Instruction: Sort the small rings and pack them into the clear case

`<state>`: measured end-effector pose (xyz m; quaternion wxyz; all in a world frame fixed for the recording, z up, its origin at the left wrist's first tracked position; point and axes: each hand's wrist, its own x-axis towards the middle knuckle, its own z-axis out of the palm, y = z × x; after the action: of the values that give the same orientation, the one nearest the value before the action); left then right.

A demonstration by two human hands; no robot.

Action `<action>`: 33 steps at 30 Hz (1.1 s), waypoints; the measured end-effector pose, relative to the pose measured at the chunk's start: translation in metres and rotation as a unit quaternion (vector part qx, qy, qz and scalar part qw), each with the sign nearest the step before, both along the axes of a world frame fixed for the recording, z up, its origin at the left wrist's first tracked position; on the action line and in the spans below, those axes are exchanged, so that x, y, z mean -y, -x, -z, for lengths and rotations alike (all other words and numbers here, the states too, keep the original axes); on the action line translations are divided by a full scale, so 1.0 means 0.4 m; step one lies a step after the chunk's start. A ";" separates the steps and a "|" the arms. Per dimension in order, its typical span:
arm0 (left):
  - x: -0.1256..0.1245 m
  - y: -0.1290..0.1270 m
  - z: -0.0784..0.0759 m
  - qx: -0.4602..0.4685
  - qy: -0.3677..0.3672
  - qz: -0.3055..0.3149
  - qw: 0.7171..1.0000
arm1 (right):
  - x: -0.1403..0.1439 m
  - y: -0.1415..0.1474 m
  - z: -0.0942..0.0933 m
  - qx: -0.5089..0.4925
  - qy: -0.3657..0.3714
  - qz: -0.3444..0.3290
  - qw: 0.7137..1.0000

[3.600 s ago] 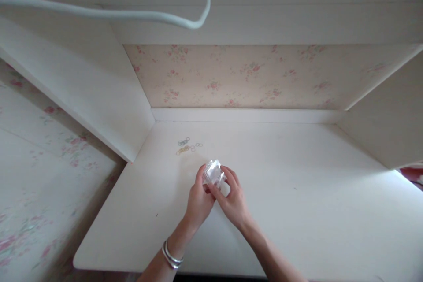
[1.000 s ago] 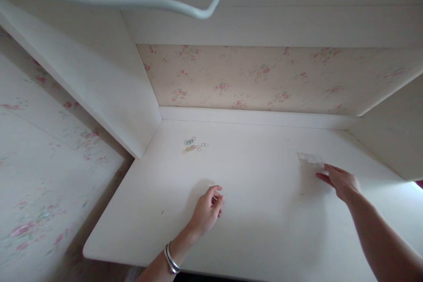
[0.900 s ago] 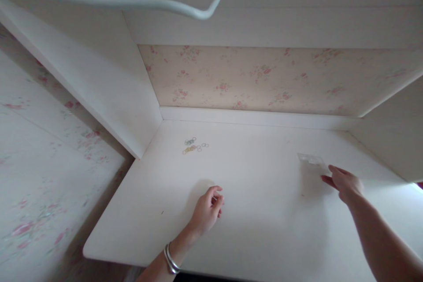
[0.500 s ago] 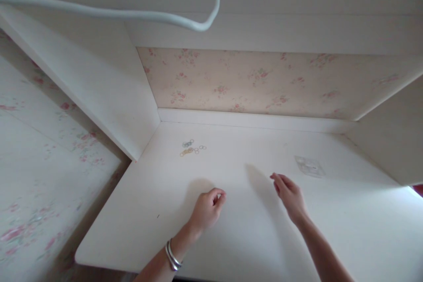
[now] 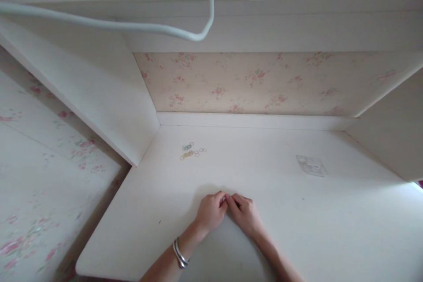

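Above the middle front of the white tabletop, my left hand and my right hand meet at the fingertips. Both are closed in a pinch, thumb against bent index finger. Whatever lies between the fingertips is too small or hidden to make out. A silver bangle circles my left wrist. Beyond my left hand lies a small cluster of thin rings, some greenish rings and some yellowish rings, with a few paler ones beside them. To the right is a flat clear plastic packet.
A tiny dark sliver lies left of my left hand, and a small speck to the right. White side panels and a back ledge border the table. A white cable hangs across the top, before the cabinet.
My right hand has moved left and toward me, from near the clear packet to meet my left hand. A speck now shows where the right hand was.
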<state>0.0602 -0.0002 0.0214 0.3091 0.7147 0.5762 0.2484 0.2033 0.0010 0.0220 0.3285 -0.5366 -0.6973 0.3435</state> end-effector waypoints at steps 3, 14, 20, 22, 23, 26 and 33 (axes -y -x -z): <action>0.000 0.000 -0.004 -0.010 0.004 0.001 1.000 | -0.001 -0.003 0.000 0.026 -0.008 -0.009 1.000; 0.002 0.001 0.002 -0.055 -0.008 0.009 0.998 | 0.001 -0.004 0.016 0.065 -0.018 -0.017 0.998; 0.005 0.002 0.008 -0.023 -0.017 0.016 0.999 | 0.001 -0.003 0.019 0.065 -0.021 -0.018 0.998; 0.000 0.007 0.005 0.023 -0.011 0.025 0.999 | 0.001 -0.003 0.021 0.072 -0.023 -0.016 0.997; -0.007 0.014 0.002 0.046 -0.009 0.027 0.999 | 0.000 -0.004 0.023 0.079 -0.025 -0.016 0.996; -0.052 0.055 -0.012 0.059 -0.036 0.002 0.998 | 0.000 -0.004 0.026 0.100 -0.035 -0.016 0.994; -0.249 0.207 -0.050 -0.189 -0.132 -0.192 0.954 | -0.002 -0.003 0.029 0.116 -0.044 -0.013 0.992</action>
<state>-0.0228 0.0994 0.0416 0.0439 0.6591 0.7121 0.2376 0.2043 0.0019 0.0102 0.2643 -0.5489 -0.7517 0.2525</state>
